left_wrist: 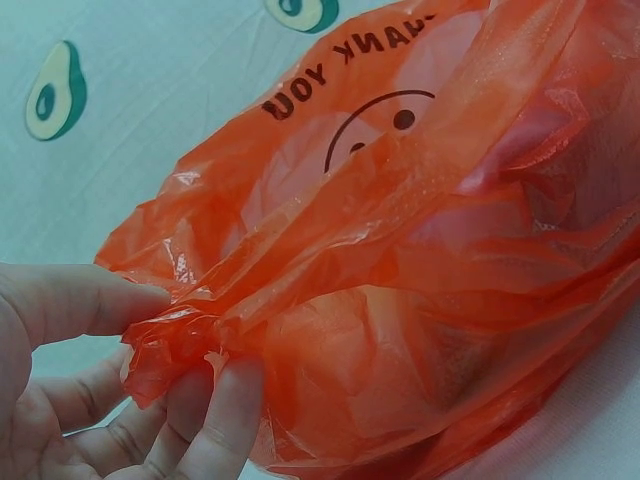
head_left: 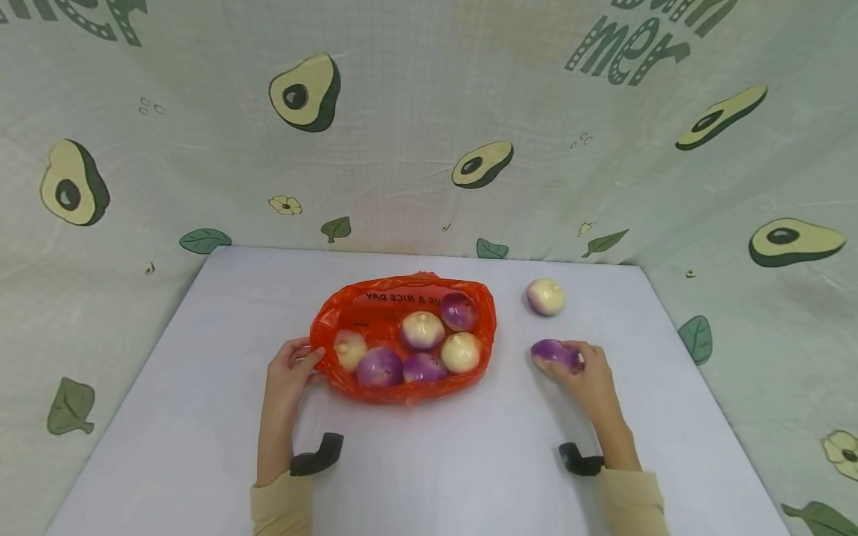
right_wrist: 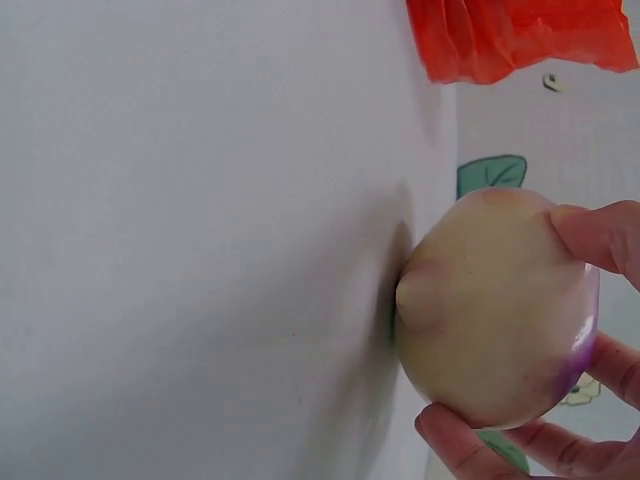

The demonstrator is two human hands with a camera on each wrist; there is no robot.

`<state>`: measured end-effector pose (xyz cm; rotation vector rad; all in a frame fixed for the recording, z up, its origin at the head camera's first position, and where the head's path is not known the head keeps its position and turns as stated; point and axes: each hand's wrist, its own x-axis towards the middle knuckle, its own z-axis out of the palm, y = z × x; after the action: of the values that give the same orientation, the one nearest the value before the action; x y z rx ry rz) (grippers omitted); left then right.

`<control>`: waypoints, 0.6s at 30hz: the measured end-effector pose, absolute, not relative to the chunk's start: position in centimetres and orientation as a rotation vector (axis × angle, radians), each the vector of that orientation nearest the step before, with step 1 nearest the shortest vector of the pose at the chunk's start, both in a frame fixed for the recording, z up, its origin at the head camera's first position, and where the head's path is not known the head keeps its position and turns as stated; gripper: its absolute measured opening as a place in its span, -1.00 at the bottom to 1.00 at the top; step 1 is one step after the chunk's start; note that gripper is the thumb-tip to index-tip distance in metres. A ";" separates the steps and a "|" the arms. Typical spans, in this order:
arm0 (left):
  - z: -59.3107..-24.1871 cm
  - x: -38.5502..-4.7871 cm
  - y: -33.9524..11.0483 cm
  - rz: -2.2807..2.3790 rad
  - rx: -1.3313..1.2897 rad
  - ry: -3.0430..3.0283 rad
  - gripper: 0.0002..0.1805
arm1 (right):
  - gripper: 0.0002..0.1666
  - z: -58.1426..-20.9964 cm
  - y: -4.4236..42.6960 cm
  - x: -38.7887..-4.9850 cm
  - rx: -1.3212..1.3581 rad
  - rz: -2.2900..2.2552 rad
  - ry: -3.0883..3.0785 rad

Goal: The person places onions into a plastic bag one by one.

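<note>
A red plastic bag (head_left: 375,305) lies on the white table with its mouth spread wide, several purple-and-white turnips (head_left: 379,367) inside. My left hand (head_left: 292,365) pinches the bag's left edge; in the left wrist view the gathered plastic (left_wrist: 180,340) sits between thumb and fingers. To the right of the bag, my right hand (head_left: 586,372) grips a turnip (head_left: 553,354) by its sides. Its pale face (right_wrist: 490,310) and small nub show in the right wrist view, close to the table surface. Another turnip (head_left: 546,297) rests on the table behind that hand.
A white table (head_left: 436,469) carries everything. Behind it and along both sides hangs a pale cloth (head_left: 402,97) printed with avocados and leaves. Black wrist straps (head_left: 318,455) sit on both forearms, below beige sleeves.
</note>
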<state>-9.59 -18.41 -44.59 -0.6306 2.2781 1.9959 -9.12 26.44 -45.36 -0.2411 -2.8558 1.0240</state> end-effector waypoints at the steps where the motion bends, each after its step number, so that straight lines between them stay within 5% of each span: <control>1: -44.6 -9.6 -18.4 2.004 -0.630 2.274 -0.59 | -0.37 -45.4 26.3 -9.0 -0.240 1.027 -2.856; 18: -44.6 -9.6 -18.3 2.006 -0.641 2.275 -0.60 | -0.36 -42.5 23.3 -7.1 -0.132 1.137 -2.715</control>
<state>-9.55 -18.34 -44.60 -0.6409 2.2747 2.0056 -7.13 23.32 -42.52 -0.1316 -2.7151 1.1369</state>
